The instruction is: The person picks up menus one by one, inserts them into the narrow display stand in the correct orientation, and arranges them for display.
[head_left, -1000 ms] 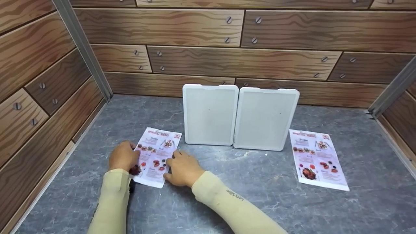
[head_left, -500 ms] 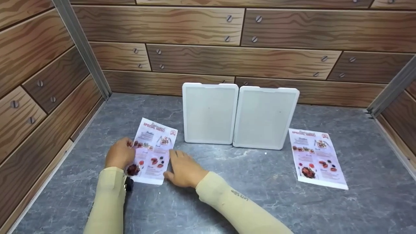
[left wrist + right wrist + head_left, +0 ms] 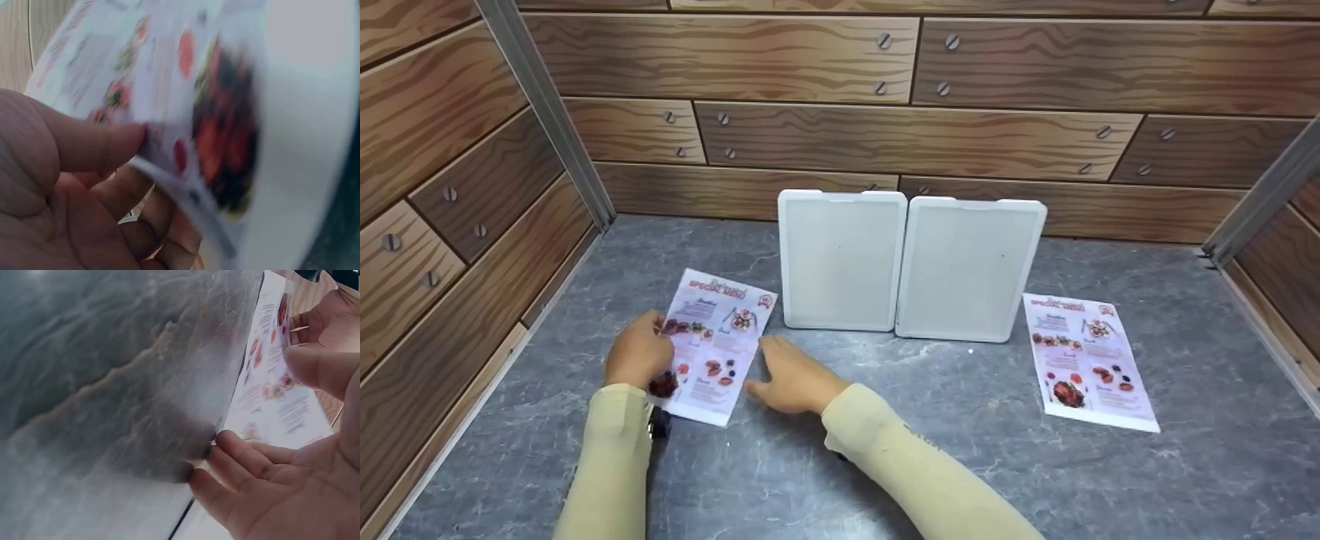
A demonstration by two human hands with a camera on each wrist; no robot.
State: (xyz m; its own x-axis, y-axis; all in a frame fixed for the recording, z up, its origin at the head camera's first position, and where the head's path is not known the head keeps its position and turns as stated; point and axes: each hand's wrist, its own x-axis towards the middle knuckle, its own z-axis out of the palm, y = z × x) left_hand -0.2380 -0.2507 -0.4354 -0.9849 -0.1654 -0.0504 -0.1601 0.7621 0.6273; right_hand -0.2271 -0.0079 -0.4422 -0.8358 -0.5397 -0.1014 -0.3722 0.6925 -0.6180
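A printed menu sheet point(image 3: 711, 352) with food pictures is tilted a little, left of the middle of the table. My left hand point(image 3: 637, 351) pinches its left edge; in the left wrist view the thumb lies on the printed face point(image 3: 163, 95) and curled fingers are behind. The paper bends near that grip. Beside the sheet's right edge is my right hand point(image 3: 799, 375), its fingers relaxed and thumb apart. In the right wrist view its fingertips point(image 3: 225, 439) are close to the table surface and the menu; contact with the paper cannot be made out.
Two white rimmed rectangular panels, a left one point(image 3: 842, 259) and a right one point(image 3: 971, 266), stand upright side by side. A second, similar menu sheet point(image 3: 1091, 367) lies to their right. Wood-patterned walls point(image 3: 810, 139) enclose the grey marbled table point(image 3: 945, 420).
The held menu has shifted slightly away from me and leftward, then turned a little clockwise. My right hand has moved slightly right, off the sheet's edge. The panels and second menu stayed put.
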